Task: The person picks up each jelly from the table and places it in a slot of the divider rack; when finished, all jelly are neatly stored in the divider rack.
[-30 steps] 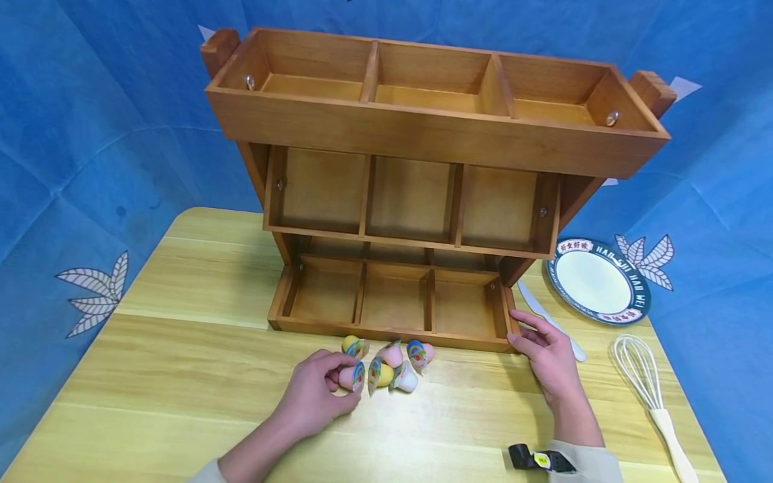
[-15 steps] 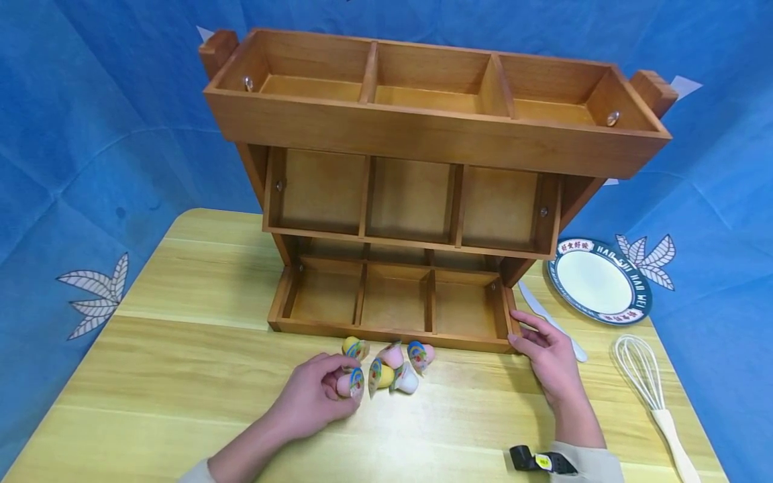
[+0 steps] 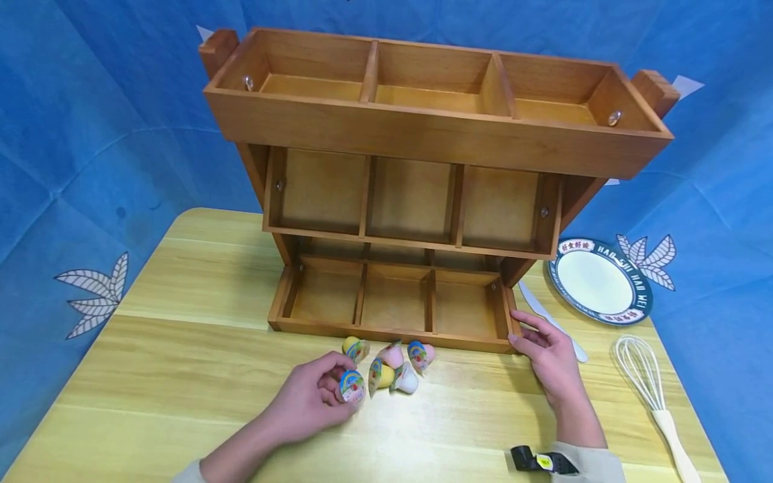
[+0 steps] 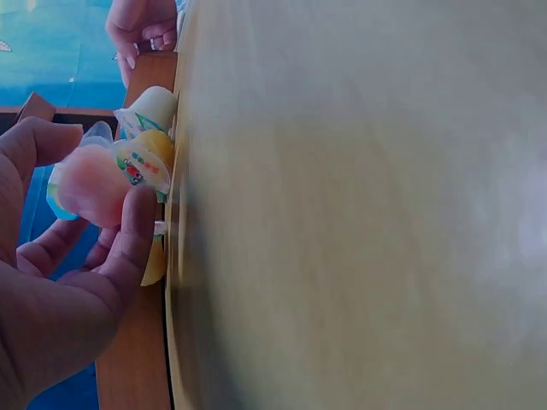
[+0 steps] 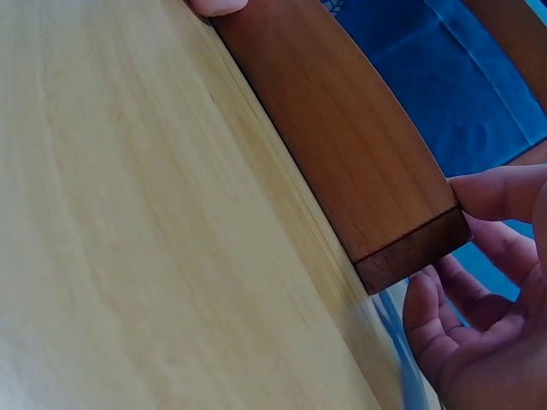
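My left hand (image 3: 314,400) holds a small pink jelly cup (image 3: 352,387) between thumb and fingers, its printed lid facing up toward the head camera. In the left wrist view the pink cup's body (image 4: 96,186) sits among the fingertips. Just right of that hand, several more jelly cups (image 3: 406,381), yellow, pink and white, lie in a loose group on the table before a tiered wooden rack (image 3: 435,139). My right hand (image 3: 552,359) pinches the front right corner of the rack's bottom tray (image 5: 342,137); the right wrist view shows fingers at that corner's top and underside.
The rack rises in three tiers of divided compartments, its top tray (image 3: 362,119) overhanging the lower ones. On the right lie a table knife (image 3: 543,312), a green-rimmed plate (image 3: 594,282) and a whisk (image 3: 655,396). Blue cloth (image 3: 90,168) hangs behind the table.
My left hand has drawn slightly toward me and left with the pink jelly cup, whose lid has turned from sideways to face up. The right hand stays at the tray corner.
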The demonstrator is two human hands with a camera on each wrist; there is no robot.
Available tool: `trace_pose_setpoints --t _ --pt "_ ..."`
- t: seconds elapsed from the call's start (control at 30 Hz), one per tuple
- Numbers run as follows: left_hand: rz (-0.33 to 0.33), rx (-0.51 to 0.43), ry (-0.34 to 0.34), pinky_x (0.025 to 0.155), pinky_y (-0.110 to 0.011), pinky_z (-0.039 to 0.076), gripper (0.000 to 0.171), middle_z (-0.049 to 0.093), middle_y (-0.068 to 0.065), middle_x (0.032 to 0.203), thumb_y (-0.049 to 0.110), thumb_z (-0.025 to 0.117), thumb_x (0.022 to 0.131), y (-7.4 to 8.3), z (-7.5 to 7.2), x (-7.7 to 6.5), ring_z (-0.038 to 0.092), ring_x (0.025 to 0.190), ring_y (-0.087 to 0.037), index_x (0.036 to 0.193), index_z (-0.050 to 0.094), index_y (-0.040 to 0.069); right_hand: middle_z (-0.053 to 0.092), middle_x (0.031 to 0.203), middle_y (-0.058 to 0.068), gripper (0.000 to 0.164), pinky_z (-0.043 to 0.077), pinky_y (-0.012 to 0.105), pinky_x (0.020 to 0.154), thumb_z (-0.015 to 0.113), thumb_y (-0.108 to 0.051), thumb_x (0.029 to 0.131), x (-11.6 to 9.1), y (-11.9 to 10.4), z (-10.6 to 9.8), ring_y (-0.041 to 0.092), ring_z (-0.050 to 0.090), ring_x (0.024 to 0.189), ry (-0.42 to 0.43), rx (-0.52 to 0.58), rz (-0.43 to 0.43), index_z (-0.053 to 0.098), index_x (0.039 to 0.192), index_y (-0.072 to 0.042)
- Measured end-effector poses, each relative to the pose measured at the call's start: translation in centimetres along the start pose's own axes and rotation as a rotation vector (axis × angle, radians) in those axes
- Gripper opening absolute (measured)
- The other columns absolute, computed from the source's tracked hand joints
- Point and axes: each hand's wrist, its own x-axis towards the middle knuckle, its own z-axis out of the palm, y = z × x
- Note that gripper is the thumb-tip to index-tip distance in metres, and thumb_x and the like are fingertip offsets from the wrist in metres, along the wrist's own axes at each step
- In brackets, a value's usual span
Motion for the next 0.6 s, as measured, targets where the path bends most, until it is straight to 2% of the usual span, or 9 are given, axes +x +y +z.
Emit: trace_pose_setpoints --t 0.33,0.47,0.6 --pt "0.034 -0.057 -0.007 0.070 -0.034 0.059 0.049 0.066 -0.009 0.089 -0.005 0.082 0.076 0.5 -0.6 0.1 0.067 0.076 -0.021 0.117 0.058 0.004 0.049 0.134 0.006 0.043 0.052 0.019 0.075 0.069 -0.004 0.093 0.0 -0.1 -0.1 0.014 0.056 0.099 -0.010 -0.008 -0.007 0.059 0.135 0.002" --pt "0.069 -0.053 0.047 0.073 -0.034 0.059 0.048 0.067 -0.009 0.092 -0.003 0.083 0.076 0.6 -1.0 0.3 0.068 0.079 -0.022 0.117 0.059 0.005 0.049 0.133 0.006 0.043 0.052 0.019 0.075 0.070 -0.004 0.093 0.1 -0.1 -0.1 0.015 0.056 0.099 -0.013 -0.007 -0.009 0.059 0.134 0.002" --pt "0.124 -0.045 0.111 0.076 -0.035 0.058 0.048 0.064 -0.013 0.103 -0.005 0.084 0.074 0.8 -1.5 0.7 0.066 0.087 -0.025 0.116 0.061 0.004 0.049 0.133 0.007 0.043 0.052 0.018 0.075 0.070 -0.005 0.093 0.1 -0.1 -0.1 0.014 0.055 0.100 -0.014 -0.009 -0.005 0.059 0.134 0.002"
